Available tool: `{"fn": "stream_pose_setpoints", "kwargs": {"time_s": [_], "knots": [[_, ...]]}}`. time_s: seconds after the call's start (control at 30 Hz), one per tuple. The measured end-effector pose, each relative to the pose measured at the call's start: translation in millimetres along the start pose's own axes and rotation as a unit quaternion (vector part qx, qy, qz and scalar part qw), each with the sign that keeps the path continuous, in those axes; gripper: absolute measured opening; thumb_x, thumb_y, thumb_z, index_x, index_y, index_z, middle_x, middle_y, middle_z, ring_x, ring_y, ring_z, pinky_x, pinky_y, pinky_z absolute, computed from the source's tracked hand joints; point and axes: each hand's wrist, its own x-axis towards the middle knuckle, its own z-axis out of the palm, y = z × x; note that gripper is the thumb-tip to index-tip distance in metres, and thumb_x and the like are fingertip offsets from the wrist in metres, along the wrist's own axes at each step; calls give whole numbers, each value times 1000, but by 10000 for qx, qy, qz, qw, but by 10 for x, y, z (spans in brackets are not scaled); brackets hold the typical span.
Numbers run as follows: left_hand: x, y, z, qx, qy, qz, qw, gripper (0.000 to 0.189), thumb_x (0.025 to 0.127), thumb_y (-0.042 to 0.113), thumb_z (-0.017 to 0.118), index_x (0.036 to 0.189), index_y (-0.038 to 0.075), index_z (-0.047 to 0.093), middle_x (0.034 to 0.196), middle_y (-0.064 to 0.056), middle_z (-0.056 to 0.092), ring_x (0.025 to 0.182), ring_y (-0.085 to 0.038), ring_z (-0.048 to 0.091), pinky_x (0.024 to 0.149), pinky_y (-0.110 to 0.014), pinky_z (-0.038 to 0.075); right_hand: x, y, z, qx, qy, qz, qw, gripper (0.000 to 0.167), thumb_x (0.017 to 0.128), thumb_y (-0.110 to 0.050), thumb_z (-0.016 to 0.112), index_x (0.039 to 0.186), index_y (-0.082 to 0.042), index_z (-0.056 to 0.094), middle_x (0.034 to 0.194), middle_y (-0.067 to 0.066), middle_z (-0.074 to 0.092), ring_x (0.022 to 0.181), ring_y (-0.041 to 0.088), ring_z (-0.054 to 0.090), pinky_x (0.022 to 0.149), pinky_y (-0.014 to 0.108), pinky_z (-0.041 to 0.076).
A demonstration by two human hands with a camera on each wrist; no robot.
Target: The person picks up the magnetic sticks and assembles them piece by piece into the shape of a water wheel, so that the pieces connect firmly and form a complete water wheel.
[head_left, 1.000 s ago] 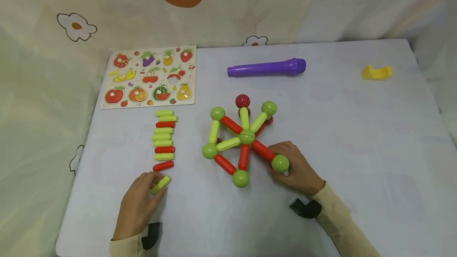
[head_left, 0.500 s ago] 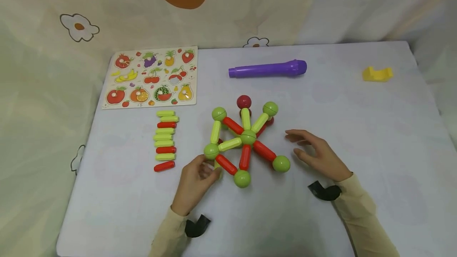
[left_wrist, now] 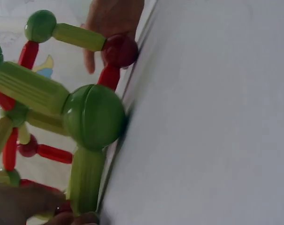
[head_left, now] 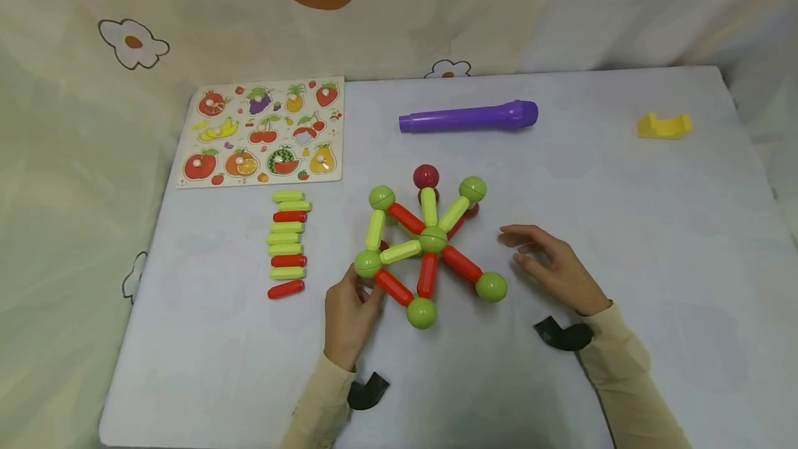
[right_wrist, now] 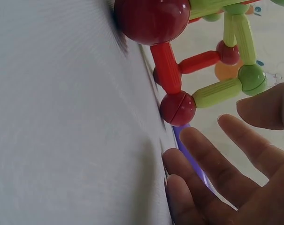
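A stick-and-ball construction [head_left: 433, 240] of red and yellow-green sticks with green and red balls stands mid-table. My left hand [head_left: 350, 321] is beneath its left green ball [head_left: 368, 264]. In the left wrist view, my fingers [left_wrist: 17, 201] pinch the lower part of a yellow-green stick [left_wrist: 87, 178], whose other end meets a green ball [left_wrist: 95, 117]. The head view hides that stick. My right hand [head_left: 557, 269] hovers right of the construction, fingers loosely bent and holding nothing. In the right wrist view, its fingertips are near but apart from a red ball [right_wrist: 178, 108].
A column of loose sticks [head_left: 287, 238] lies on the left, below a fruit puzzle board [head_left: 262, 134]. Behind the construction is a purple toy microphone [head_left: 467, 117]. A yellow block [head_left: 663, 126] sits far right on the white table [head_left: 623, 192]. Patterned cloth hangs behind.
My left hand has carried a yellow-green stick from beside the column rightward under the construction's left ball. My right hand has let go of the construction and drawn back right.
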Motion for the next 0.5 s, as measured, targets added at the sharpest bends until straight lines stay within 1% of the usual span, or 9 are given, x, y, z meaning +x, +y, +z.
{"fn": "stream_pose_setpoints", "kwargs": {"time_s": [0.07,0.13,0.2,0.23,0.27,0.33,0.37,0.43,0.5], "knots": [[-20,-23,-33,455,21,399,9982,17,83,13,72,97,8,62,69,2,58,51,-4,47,45,-20,39,1,2,6,21,13,19,10000,44,91,6,57,133,-7,51,123,12,62,108,16,58,85,14,44],[-32,-39,-87,809,22,787,9936,24,81,14,74,100,7,61,73,2,55,56,-5,47,47,-20,39,14,1,14,-3,24,9,10000,44,91,5,57,133,-7,51,122,12,62,106,17,58,84,14,45],[-6,-59,-148,1064,90,1101,9882,32,79,12,76,105,7,59,83,-1,56,63,-8,50,51,-21,42,33,-1,22,-71,37,-7,10000,44,91,4,58,133,-8,51,121,11,63,105,17,59,84,14,45],[22,-68,-178,1150,75,1238,9856,36,79,11,76,110,6,58,91,-3,57,69,-10,54,55,-23,45,42,-2,26,-105,47,-14,9999,44,91,4,58,133,-8,52,120,10,63,104,18,59,84,15,46],[57,-75,-206,1230,18,1363,9830,43,79,9,76,117,6,57,103,-5,58,78,-13,58,61,-26,49,49,-4,34,-137,55,-30,9999,44,91,4,59,133,-9,52,120,10,63,103,18,60,83,15,46],[136,-90,-251,1305,-236,1558,9789,53,79,6,74,128,7,54,124,-8,55,92,-19,58,69,-32,52,51,-19,56,-211,96,-41,9997,43,91,4,59,132,-9,53,117,10,64,102,18,59,83,15,46],[173,-99,-269,1354,-409,1633,9764,56,79,5,74,131,8,53,130,-8,53,97,-21,57,72,-34,52,44,-32,73,-273,141,-38,9995,42,90,4,60,130,-8,54,116,9,64,101,17,59,82,16,46],[226,-112,-299,1470,-759,1769,9702,60,78,5,75,133,9,53,135,-7,52,104,-23,54,78,-36,52,9,-77,115,-552,315,-54,9980,38,88,4,62,124,-7,57,111,6,65,96,13,58,80,16,47],[257,-124,-318,1529,-984,1823,9663,59,76,7,78,131,10,55,131,-6,56,101,-22,52,76,-35,50,-50,-147,164,-963,646,-97,9932,32,86,4,66,115,-7,60,102,2,64,90,7,56,76,16,46]]}}
